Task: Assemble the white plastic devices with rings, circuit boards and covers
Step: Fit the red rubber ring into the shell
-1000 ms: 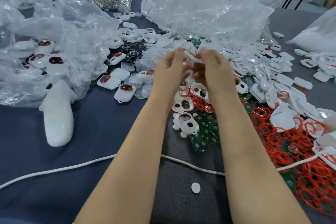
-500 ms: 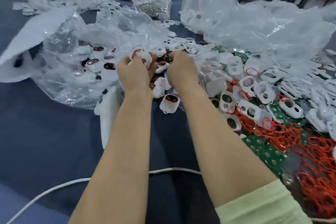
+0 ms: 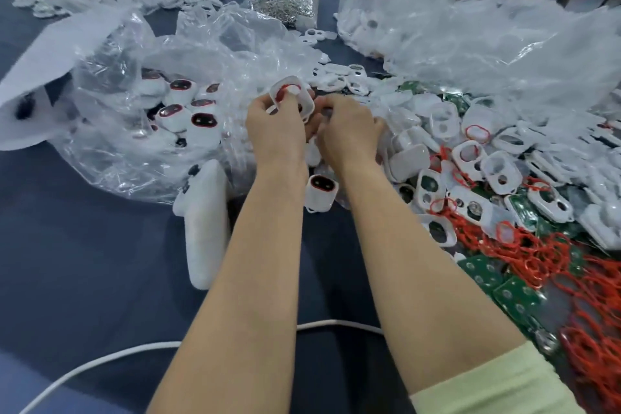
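My left hand (image 3: 277,126) grips a white plastic shell (image 3: 291,96) with a red ring inside it, held up over the table's middle. My right hand (image 3: 349,131) is close beside it with curled fingers over the small parts; what it holds is hidden. One finished white device (image 3: 319,190) with a dark red-rimmed window lies just below my hands. Loose white shells (image 3: 500,171), red rings (image 3: 537,255) and green circuit boards (image 3: 514,296) are heaped at the right.
A clear plastic bag (image 3: 141,131) with several finished devices lies at the left. A white oblong tool (image 3: 205,222) rests beside my left forearm. A white cable (image 3: 111,356) crosses the blue cloth near me. Large crumpled plastic bags (image 3: 487,44) fill the back right.
The view swung left toward the bag of finished devices. Both hands moved left from over the parts heap; the shell with the red ring now sits upright in my left hand.
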